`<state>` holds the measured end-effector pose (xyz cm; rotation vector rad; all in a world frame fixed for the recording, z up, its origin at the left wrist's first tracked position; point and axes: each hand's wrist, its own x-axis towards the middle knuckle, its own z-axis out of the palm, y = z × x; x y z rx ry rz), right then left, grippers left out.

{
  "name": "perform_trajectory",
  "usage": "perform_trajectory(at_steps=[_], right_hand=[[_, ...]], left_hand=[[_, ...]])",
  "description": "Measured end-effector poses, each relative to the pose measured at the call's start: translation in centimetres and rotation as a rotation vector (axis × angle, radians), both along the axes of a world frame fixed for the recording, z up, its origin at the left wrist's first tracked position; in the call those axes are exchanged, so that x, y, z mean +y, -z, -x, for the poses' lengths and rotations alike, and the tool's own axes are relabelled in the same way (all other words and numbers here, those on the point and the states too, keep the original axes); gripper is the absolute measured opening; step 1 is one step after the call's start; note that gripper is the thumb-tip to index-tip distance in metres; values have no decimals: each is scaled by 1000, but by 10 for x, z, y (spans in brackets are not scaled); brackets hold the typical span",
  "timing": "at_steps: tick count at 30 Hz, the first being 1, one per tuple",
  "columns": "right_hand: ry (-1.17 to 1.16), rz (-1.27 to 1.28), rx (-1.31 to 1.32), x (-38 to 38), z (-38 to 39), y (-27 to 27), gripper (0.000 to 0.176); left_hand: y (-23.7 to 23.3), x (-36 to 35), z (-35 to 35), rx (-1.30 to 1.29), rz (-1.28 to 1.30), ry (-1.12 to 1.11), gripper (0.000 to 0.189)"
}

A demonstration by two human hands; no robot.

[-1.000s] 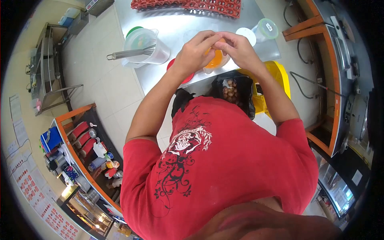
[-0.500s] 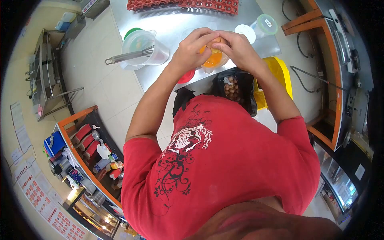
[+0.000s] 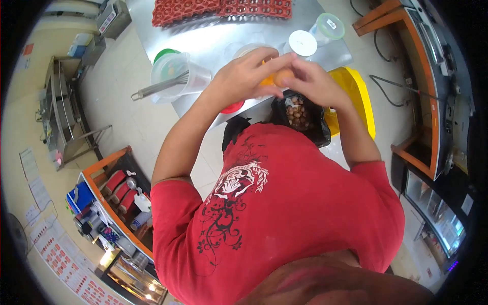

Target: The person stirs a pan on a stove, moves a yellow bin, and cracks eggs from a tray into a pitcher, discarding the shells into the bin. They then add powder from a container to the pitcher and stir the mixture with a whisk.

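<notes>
A brown eggshell [image 3: 283, 78] sits in my right hand [image 3: 320, 84], held between the thumb and fingers. My left hand [image 3: 244, 76] reaches in from the other side, its thumb and forefinger apart and the fingertips close against my right fingers. Orange egg yolk [image 3: 267, 80] shows in the gap below my left hand; its clear container is mostly hidden by the hands. To the left, a metal whisk [image 3: 160, 88] leans in a translucent plastic pitcher [image 3: 198, 76]. Behind my left hand is the rim of another clear container [image 3: 246, 49].
Red egg trays [image 3: 218, 11] lie at the back of the steel table [image 3: 218, 38]. A white lid [image 3: 303, 43] and green-lidded tub [image 3: 329, 28] stand right. Below the front edge are a black bag [image 3: 317, 127] with brown eggshells [image 3: 296, 113] and a yellow bin [image 3: 358, 96].
My hands have shifted slightly down and drawn apart from being closed together over the yolk container. The eggshell now shows in my right hand, and my left thumb and forefinger have spread.
</notes>
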<state>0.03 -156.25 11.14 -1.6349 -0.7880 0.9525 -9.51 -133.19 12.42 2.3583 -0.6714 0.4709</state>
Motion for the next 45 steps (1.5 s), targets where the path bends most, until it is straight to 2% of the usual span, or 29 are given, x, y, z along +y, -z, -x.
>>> perform_trajectory(at_steps=[2, 5, 8, 9, 13, 15, 17, 18, 20, 23, 26, 27, 30, 31, 34, 36, 38, 39, 42, 43, 44, 45], right_hand=[[-43, 7, 164, -37, 5, 27, 37], [-216, 333, -227, -90, 9, 71, 48], [6, 684, -482, -116, 12, 100, 56], [69, 509, -479, -121, 3, 96, 56], [257, 369, -422, -115, -31, 108, 53], [370, 249, -149, -109, -47, 127, 50], [508, 142, 173, -102, -53, 127, 44], [548, 70, 268, -104, -55, 143, 46], [627, -80, 463, -100, -59, 192, 52], [797, -238, 948, -88, -61, 212, 68], [660, -635, 1185, -72, -59, 156, 79], [762, -654, 1235, -67, -63, 150, 72], [708, -729, 1182, -52, -69, 167, 62], [770, -782, 1085, -43, -67, 179, 60], [944, -900, 757, -21, -64, 201, 55], [1053, -938, 507, -14, -68, 208, 55], [1034, -965, 729, -15, -69, 194, 56], [1022, -976, 837, -17, -69, 189, 57], [895, -972, 934, -26, -68, 193, 60], [883, -956, 959, -27, -68, 193, 61], [873, -939, 983, -28, -68, 194, 62], [863, -922, 1008, -29, -67, 194, 62]], left_hand=[[-7, -4, -14, -28, -15, 13, 69], [-13, -7, -44, 14, -144, -25, 67], [-2, -30, -96, 99, -304, 7, 68], [4, -40, -115, 193, -397, 29, 75], [58, -76, -178, 354, -740, 123, 87], [91, -83, -199, 447, -924, 192, 95], [106, -86, -209, 483, -998, 270, 97], [109, -88, -212, 506, -1034, 310, 97], [87, -88, -218, 543, -943, 355, 96], [66, -75, -218, 567, -689, 379, 92], [49, -72, -201, 461, -471, 383, 89], [47, -72, -199, 386, -479, 431, 85], [37, -68, -204, 402, -656, 325, 83], [45, -64, -203, 332, -607, 287, 80], [61, -71, -199, 687, -347, -81, 79], [41, -71, -212, 980, -331, -192, 84], [14, -76, -222, 1276, -315, -291, 96], [16, -74, -228, 1287, -353, -354, 108], [23, -62, -237, 1006, -413, -179, 105], [40, -58, -230, 638, -324, -70, 91], [52, -51, -235, 662, -369, 62, 90], [37, -56, -230, 687, -414, 195, 90]])
